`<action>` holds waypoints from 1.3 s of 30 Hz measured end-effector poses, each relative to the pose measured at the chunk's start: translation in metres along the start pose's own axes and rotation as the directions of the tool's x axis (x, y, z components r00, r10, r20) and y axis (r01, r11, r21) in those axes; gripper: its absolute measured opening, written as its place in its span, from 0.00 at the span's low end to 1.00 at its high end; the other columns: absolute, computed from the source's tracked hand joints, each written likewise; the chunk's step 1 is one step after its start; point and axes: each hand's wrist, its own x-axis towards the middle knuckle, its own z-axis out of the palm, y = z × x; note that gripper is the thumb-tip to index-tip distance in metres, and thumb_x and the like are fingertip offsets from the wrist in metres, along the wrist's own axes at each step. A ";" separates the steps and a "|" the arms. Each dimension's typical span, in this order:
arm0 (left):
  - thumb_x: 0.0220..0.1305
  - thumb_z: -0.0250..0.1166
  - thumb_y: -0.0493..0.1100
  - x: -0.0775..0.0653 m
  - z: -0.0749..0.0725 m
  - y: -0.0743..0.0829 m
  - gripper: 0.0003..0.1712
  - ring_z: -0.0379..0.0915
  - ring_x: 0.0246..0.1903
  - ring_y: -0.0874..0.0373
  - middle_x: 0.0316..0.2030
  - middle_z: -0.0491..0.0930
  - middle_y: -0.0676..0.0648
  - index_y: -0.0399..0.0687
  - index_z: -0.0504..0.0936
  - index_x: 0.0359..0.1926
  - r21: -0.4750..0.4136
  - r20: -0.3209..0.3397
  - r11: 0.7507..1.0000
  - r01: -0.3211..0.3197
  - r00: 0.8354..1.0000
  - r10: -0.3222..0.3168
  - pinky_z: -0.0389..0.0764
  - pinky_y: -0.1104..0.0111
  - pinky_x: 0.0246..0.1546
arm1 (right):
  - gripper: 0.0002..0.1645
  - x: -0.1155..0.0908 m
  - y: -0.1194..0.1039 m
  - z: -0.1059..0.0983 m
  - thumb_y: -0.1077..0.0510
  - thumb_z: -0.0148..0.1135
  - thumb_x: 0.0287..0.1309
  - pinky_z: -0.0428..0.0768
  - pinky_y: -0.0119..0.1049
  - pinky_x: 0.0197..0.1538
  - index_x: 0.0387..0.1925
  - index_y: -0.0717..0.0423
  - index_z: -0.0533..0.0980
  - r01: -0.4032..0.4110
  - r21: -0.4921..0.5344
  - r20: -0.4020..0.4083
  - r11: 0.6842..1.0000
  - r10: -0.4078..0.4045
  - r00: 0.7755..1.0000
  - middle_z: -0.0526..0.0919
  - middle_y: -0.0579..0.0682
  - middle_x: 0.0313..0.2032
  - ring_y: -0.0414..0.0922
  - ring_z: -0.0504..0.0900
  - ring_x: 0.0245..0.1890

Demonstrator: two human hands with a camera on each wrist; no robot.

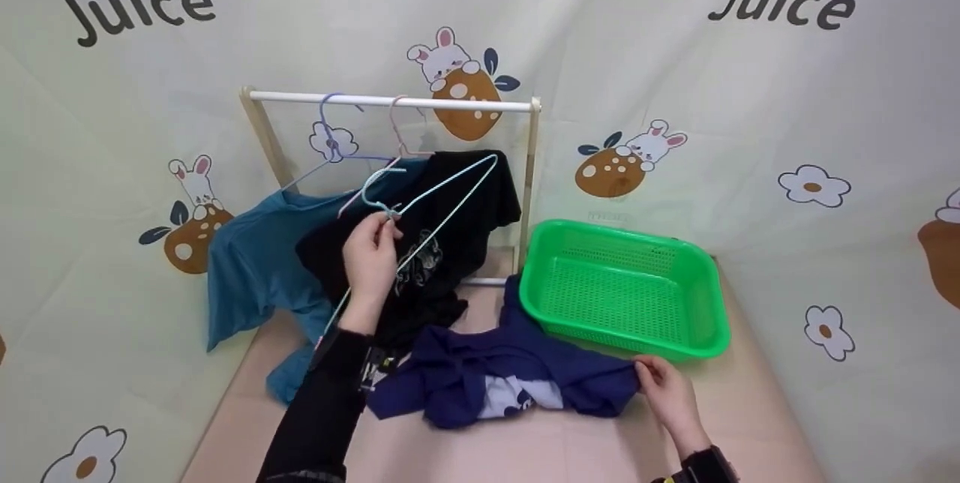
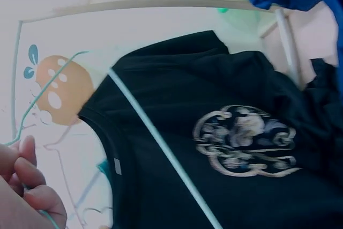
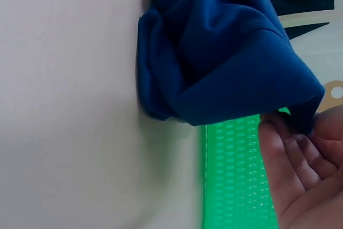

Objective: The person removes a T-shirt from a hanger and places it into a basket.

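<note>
My left hand (image 1: 371,254) pinches a light green clothes hanger (image 1: 454,209) at the base of its hook, holding it up in front of the rack. In the left wrist view the fingers curl round the hanger's neck, and one bar crosses in front of a black T-shirt (image 2: 161,84) with a printed emblem. A navy blue garment (image 1: 525,355) with a pale printed patch lies crumpled on the table. At its right end my right hand (image 1: 667,393) pinches a corner, lifting that edge a little, as the right wrist view also shows.
A small rack with a white rail (image 1: 465,103) stands at the back. From it hang a teal shirt (image 1: 262,250) on a purple hanger (image 1: 324,119) and the black T-shirt by a pink hanger (image 1: 396,123). A green basket (image 1: 720,310) sits at the right, behind the navy garment.
</note>
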 end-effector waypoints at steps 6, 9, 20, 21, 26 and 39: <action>0.68 0.61 0.34 0.027 0.015 0.024 0.07 0.79 0.34 0.51 0.28 0.84 0.45 0.39 0.86 0.39 0.106 0.094 0.994 0.010 0.995 -0.020 0.75 0.61 0.41 | 0.10 -0.001 -0.003 -0.001 0.66 0.58 0.67 0.81 0.35 0.43 0.46 0.65 0.81 0.064 -0.099 -0.035 0.993 -0.067 0.997 0.85 0.58 0.42 0.50 0.84 0.40; 0.69 0.61 0.36 0.038 0.024 0.036 0.07 0.79 0.34 0.51 0.29 0.84 0.46 0.40 0.86 0.40 0.127 0.123 0.992 0.019 0.992 -0.035 0.75 0.60 0.40 | 0.11 -0.001 -0.003 0.001 0.65 0.58 0.67 0.79 0.43 0.48 0.48 0.64 0.80 0.108 -0.138 -0.052 0.984 -0.116 0.992 0.85 0.57 0.44 0.52 0.83 0.43; 0.64 0.58 0.29 0.066 0.055 0.059 0.07 0.80 0.40 0.47 0.33 0.85 0.43 0.37 0.77 0.43 0.087 0.168 0.995 0.045 0.984 -0.059 0.74 0.60 0.45 | 0.10 -0.002 -0.002 0.010 0.68 0.60 0.64 0.78 0.49 0.50 0.46 0.64 0.81 0.218 -0.138 -0.092 0.966 -0.231 0.968 0.84 0.58 0.43 0.54 0.83 0.43; 0.64 0.58 0.29 0.068 0.056 0.061 0.07 0.80 0.40 0.48 0.34 0.85 0.43 0.37 0.77 0.43 0.094 0.175 0.995 0.040 0.983 -0.056 0.74 0.60 0.45 | 0.10 -0.002 -0.002 0.010 0.68 0.60 0.64 0.78 0.49 0.49 0.46 0.64 0.81 0.225 -0.142 -0.095 0.964 -0.239 0.966 0.84 0.58 0.43 0.54 0.83 0.43; 0.66 0.59 0.30 0.075 0.063 0.065 0.07 0.80 0.41 0.50 0.37 0.85 0.44 0.37 0.80 0.43 0.150 0.199 0.989 0.015 0.979 -0.045 0.74 0.60 0.48 | 0.10 -0.002 -0.002 0.013 0.69 0.60 0.62 0.79 0.48 0.48 0.45 0.64 0.81 0.255 -0.154 -0.112 0.955 -0.273 0.955 0.84 0.57 0.42 0.54 0.82 0.42; 0.65 0.63 0.32 0.078 0.072 0.062 0.09 0.79 0.45 0.46 0.41 0.85 0.42 0.40 0.87 0.42 0.315 0.280 0.937 -0.153 0.958 0.062 0.75 0.56 0.49 | 0.12 -0.006 -0.007 0.024 0.67 0.62 0.62 0.74 0.53 0.54 0.47 0.62 0.81 0.267 -0.194 -0.108 0.944 -0.291 0.951 0.83 0.58 0.46 0.57 0.81 0.50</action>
